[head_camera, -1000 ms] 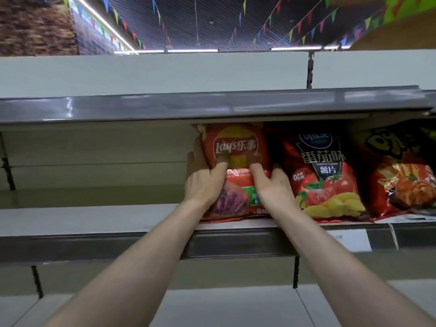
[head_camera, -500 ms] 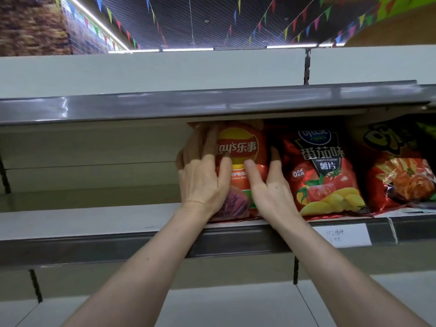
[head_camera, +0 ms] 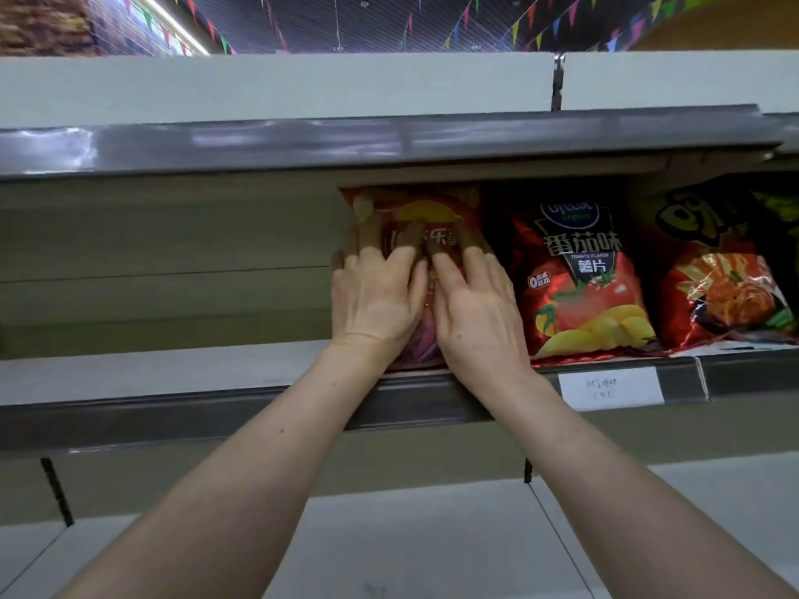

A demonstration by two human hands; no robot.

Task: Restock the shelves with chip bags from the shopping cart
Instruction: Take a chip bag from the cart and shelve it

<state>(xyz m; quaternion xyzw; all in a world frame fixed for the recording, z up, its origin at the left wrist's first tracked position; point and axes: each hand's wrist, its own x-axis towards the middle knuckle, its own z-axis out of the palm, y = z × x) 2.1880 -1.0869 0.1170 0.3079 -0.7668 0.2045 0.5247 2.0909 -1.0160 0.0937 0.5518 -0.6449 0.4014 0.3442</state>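
A red Lay's chip bag [head_camera: 432, 209] stands upright on the middle shelf [head_camera: 173, 373], just left of a red tomato-flavour chip bag [head_camera: 579, 278]. My left hand [head_camera: 376, 291] lies flat on the front of the Lay's bag with its fingers stretched upward. My right hand [head_camera: 471, 300] presses the same bag beside it, fingers straight as well. The two hands cover most of the bag's lower half. The shopping cart is out of view.
A third red and yellow snack bag [head_camera: 726, 270] stands at the far right. The shelf above [head_camera: 389, 140] overhangs the bags closely. A white price label [head_camera: 609, 389] sits on the shelf rail. A lower shelf [head_camera: 410, 546] runs beneath my forearms.
Both hands slid from the bag's sides onto its front and flattened against it. The bag sits further back under the upper shelf.
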